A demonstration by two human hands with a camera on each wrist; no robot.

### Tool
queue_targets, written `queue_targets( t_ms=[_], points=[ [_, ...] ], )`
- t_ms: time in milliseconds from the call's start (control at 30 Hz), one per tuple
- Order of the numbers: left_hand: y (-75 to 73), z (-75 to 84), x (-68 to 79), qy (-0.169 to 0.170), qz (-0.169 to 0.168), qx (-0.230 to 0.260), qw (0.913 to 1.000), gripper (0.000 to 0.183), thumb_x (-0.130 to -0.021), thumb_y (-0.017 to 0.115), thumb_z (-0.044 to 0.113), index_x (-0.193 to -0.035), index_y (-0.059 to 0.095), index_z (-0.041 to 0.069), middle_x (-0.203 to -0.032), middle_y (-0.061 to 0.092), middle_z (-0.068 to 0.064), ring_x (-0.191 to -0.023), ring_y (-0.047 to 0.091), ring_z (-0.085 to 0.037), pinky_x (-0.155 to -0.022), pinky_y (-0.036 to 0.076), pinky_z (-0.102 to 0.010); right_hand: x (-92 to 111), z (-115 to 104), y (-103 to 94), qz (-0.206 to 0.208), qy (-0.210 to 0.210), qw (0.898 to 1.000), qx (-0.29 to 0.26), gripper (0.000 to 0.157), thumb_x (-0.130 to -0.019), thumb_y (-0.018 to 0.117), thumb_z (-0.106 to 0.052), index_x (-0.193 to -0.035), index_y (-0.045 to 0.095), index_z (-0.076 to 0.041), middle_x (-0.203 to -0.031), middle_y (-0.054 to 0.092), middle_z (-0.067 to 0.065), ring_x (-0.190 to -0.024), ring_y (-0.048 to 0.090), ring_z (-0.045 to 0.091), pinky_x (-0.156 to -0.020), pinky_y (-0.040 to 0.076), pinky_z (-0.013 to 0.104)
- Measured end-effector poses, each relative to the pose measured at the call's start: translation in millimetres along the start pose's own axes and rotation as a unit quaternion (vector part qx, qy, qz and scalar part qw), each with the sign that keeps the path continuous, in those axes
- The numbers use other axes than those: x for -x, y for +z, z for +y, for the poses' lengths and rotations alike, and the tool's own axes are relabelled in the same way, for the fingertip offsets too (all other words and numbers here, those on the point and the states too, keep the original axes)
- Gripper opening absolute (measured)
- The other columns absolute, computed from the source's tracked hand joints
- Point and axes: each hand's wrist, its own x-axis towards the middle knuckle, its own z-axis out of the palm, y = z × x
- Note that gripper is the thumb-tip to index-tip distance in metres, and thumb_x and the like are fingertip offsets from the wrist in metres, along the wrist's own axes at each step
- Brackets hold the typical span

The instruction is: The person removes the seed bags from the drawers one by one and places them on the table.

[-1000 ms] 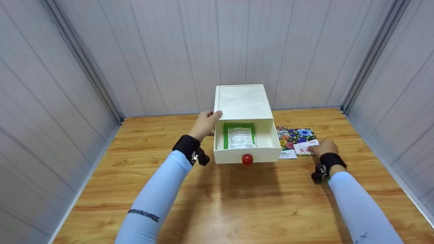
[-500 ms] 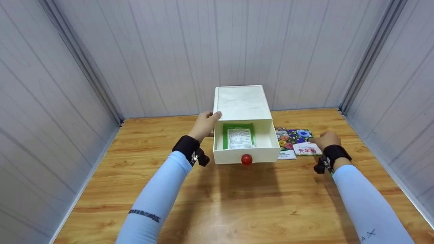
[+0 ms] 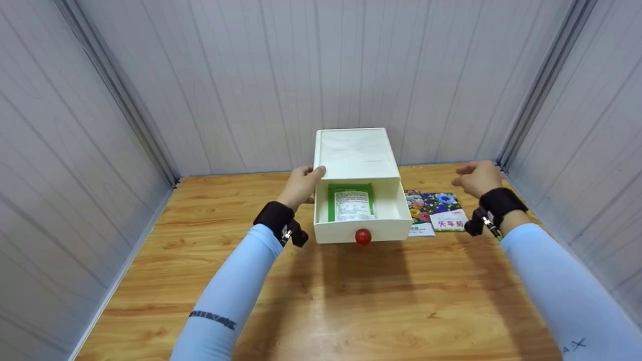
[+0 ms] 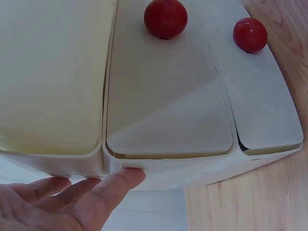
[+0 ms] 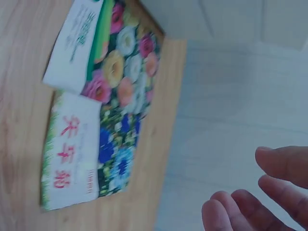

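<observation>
A white drawer cabinet [image 3: 357, 153] stands near the back wall, its top drawer [image 3: 335, 232] pulled out. Inside that drawer lies a green and white packet [image 3: 351, 203], printed side up. My left hand [image 3: 297, 188] rests against the cabinet's left side by the front edge, its fingers fairly straight along the side wall. To the right of the cabinet, two flower seed packets lie side by side: one with blue flowers [image 3: 444, 213], one with mixed pink and yellow flowers [image 3: 420, 214]. My right hand [image 3: 479, 179] hovers beyond the blue-flower packet, fingers loosely bent, holding nothing.
Two lower drawer fronts with red knobs [image 4: 165, 18] are closed, seen in the left wrist view. The wooden tabletop [image 3: 220, 281] meets a ribbed back wall [image 3: 241, 90] and panels on both sides.
My right hand has lifted from the blue-flower packet and moved back and slightly right. The left hand stays at the cabinet, and the drawer is as it was.
</observation>
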Motion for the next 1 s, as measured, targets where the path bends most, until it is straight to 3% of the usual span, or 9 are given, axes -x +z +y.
queue_targets(
  t_ms=[133,300,467,667,833,1000],
  points=[
    [0.0,0.8,-1.1,-0.001,0.001,-0.001,1.0000,0.060,-0.114,0.051,0.039,-0.155,0.050,-0.004,-0.155,0.055,-0.024,-0.140,0.058,-0.039,-0.105,0.061,-0.055,9,-27,-5.5,-0.021,-0.039,0.999,-0.002,0.041,-0.105,0.068,-0.013,-0.141,0.064,0.009,-0.143,0.062,0.035,-0.119,0.067,0.050,-0.100,0.059,0.054],
    [0.3,1.6,-1.2,-0.003,0.002,0.002,1.0000,0.058,-0.114,0.052,0.038,-0.154,0.051,-0.003,-0.155,0.055,-0.024,-0.140,0.057,-0.040,-0.106,0.060,-0.057,18,-60,-9.5,-0.046,-0.076,0.996,-0.003,0.039,-0.106,0.068,-0.012,-0.139,0.066,0.008,-0.141,0.065,0.034,-0.120,0.067,0.049,-0.103,0.058,0.056],
    [0.9,2.4,-1.9,-0.001,0.000,0.004,1.0000,0.057,-0.114,0.052,0.038,-0.152,0.052,-0.004,-0.152,0.057,-0.024,-0.136,0.061,-0.040,-0.103,0.062,-0.055,29,-92,-8.1,-0.044,-0.113,0.993,0.008,0.030,-0.103,0.072,-0.009,-0.128,0.073,0.007,-0.129,0.072,0.031,-0.107,0.072,0.040,-0.090,0.062,0.042],
    [3.3,3.8,-1.9,-0.003,-0.001,0.007,1.0000,0.058,-0.113,0.052,0.038,-0.153,0.051,-0.005,-0.153,0.056,-0.025,-0.138,0.059,-0.041,-0.104,0.062,-0.055,42,-124,-2.0,-0.058,-0.156,0.986,0.018,0.021,-0.100,0.075,-0.005,-0.117,0.078,0.006,-0.116,0.077,0.027,-0.088,0.073,0.025,-0.072,0.058,0.023],
    [5.6,5.3,-1.8,-0.008,0.001,0.016,0.9998,0.061,-0.112,0.054,0.038,-0.155,0.048,-0.006,-0.157,0.052,-0.024,-0.142,0.055,-0.040,-0.107,0.060,-0.057,49,-144,5.3,-0.100,-0.185,0.977,0.025,0.020,-0.097,0.075,-0.001,-0.115,0.078,0.008,-0.111,0.078,0.027,-0.076,0.069,0.014,-0.065,0.055,0.018],
    [6.5,6.4,-1.9,-0.008,0.000,0.015,0.9999,0.062,-0.112,0.054,0.038,-0.156,0.048,-0.005,-0.155,0.054,-0.025,-0.138,0.060,-0.040,-0.106,0.061,-0.056,54,-164,15.8,-0.139,-0.184,0.972,0.040,0.020,-0.096,0.076,-0.002,-0.112,0.078,0.009,-0.108,0.079,0.024,-0.081,0.070,0.016,-0.067,0.057,0.019]
  ],
)
